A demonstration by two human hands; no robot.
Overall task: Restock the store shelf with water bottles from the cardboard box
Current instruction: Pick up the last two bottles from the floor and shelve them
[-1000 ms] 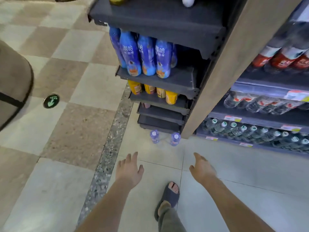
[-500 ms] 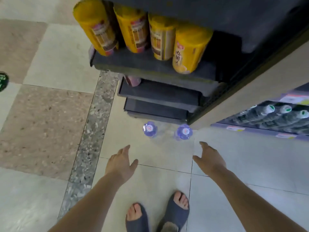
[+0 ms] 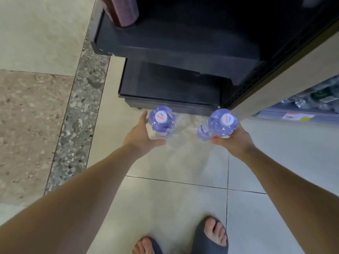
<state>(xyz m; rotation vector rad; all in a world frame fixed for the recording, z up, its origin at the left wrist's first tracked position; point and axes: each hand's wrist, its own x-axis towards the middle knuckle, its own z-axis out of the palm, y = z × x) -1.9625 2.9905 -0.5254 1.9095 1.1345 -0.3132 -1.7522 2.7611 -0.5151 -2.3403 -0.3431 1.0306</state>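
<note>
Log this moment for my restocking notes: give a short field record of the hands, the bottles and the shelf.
setting: shop floor of pale tiles beside a dark metal shelf unit
left bottle: clear blue-tinted plastic water bottle, white cap, upright on floor
right bottle: matching clear plastic water bottle, tilted
left hand: open, curled around left bottle, grip not closed
right hand: gripping right bottle from below
lowest shelf: shows no bottles
cardboard box: not in view

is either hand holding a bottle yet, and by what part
The right hand holds the right bottle around its body; the left hand is open beside the left bottle.
</note>
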